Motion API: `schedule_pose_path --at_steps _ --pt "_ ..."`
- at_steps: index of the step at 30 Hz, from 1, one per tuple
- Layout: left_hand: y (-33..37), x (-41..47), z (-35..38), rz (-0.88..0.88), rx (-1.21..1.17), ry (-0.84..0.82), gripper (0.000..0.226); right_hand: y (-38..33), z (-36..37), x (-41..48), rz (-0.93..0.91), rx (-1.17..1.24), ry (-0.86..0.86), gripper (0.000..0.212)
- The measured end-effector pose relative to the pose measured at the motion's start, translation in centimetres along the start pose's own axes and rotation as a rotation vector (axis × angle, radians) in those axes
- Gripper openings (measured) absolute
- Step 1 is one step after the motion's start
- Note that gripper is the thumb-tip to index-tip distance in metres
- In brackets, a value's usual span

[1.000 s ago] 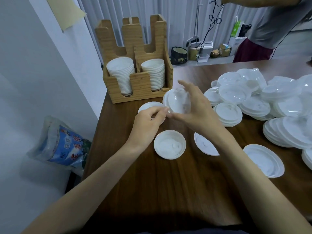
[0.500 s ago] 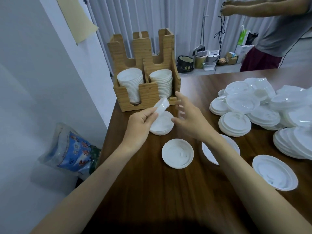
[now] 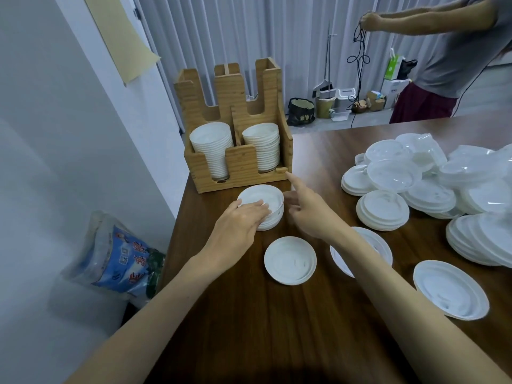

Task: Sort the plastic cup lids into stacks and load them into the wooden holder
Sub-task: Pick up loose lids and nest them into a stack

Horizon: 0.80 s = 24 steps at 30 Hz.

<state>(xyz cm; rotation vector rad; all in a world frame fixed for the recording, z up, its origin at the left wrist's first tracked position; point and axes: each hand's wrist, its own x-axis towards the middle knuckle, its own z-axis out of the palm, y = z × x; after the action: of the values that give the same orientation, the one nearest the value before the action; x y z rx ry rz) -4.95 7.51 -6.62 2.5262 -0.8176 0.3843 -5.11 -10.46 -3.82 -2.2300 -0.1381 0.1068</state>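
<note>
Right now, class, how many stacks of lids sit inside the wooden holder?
2. The left stack stands in the left front slot of the wooden holder, the right stack in its right front slot. Any lids behind the taller rear walls would be hidden.

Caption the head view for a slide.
Left hand rests on a lid stack before the wooden holder; right hand hovers open beside it.
</note>
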Motion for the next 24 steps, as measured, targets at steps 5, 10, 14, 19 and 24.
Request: schedule_pose_path --at_steps 5,10,14,19,24 --pt "-0.71 -0.14 -0.22 0.033 -0.003 -0.019 0.031 -0.11 0.06 0.10 0.000 -0.027 -0.003 0.080" --pt "-0.73 0.10 -0.09 0.090 0.085 -0.021 0.033 -0.49 0.12 -0.20 -0.014 -0.025 -0.010 0.080" --pt "-0.81 0.24 -0.19 0.132 0.206 -0.029 0.036 -0.25 0.24 -0.12 -0.015 -0.046 -0.010 0.079" --pt "-0.54 0.27 -0.22 0.143 0.304 -0.063 0.034 -0.09 0.52 -0.10 -0.014 -0.060 -0.031 0.078" --pt "-0.23 0.14 -0.20 0.159 0.327 -0.110 0.029 -0.25 0.60 -0.08 -0.017 -0.052 -0.044 0.078"
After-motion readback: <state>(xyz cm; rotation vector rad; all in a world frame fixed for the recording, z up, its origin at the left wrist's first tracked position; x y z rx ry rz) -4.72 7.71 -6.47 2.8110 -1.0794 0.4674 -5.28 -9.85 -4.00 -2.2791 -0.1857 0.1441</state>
